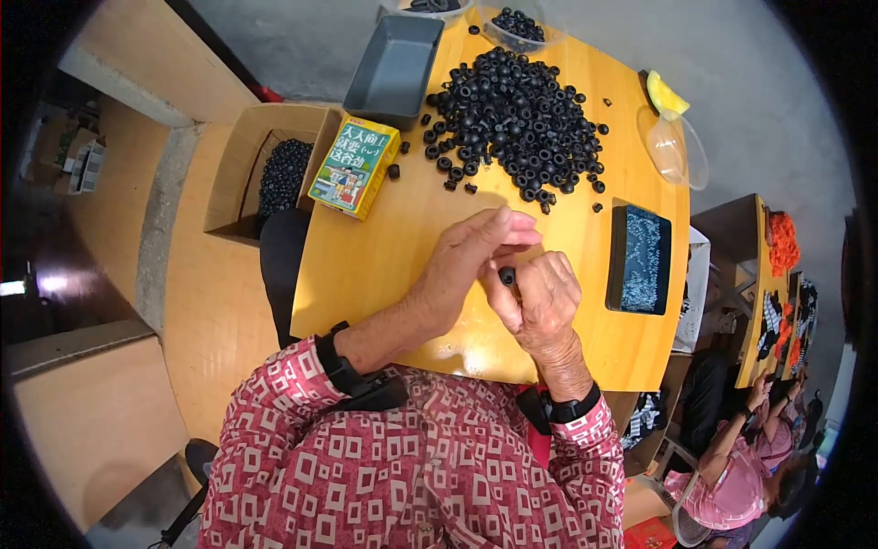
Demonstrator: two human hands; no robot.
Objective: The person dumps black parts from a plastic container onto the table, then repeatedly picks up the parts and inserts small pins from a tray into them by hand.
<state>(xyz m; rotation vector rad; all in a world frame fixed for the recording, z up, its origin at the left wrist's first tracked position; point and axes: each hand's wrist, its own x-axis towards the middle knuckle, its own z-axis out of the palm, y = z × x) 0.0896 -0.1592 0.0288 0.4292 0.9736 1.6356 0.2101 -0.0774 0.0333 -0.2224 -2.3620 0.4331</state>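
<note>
Between the thumb and fingers of my right hand (541,295) is a small black ring-shaped part (507,274), its hollow end showing. My left hand (466,265) is close beside it, fingers stretched out and slightly cupped, palm turned toward the right hand; nothing shows in it. Both hands are above the near half of the yellow wooden table (384,274). Just beyond them lies a large heap of similar small black parts (526,119), with several loose ones scattered at its edges.
A grey tray (393,69) and a green-and-yellow box (355,167) stand at the left. A phone-like dark screen (644,259) lies at the right, near a clear plastic container (672,151). Left of the table, a cardboard box (238,174) contains more black parts. Other people sit at far lower right.
</note>
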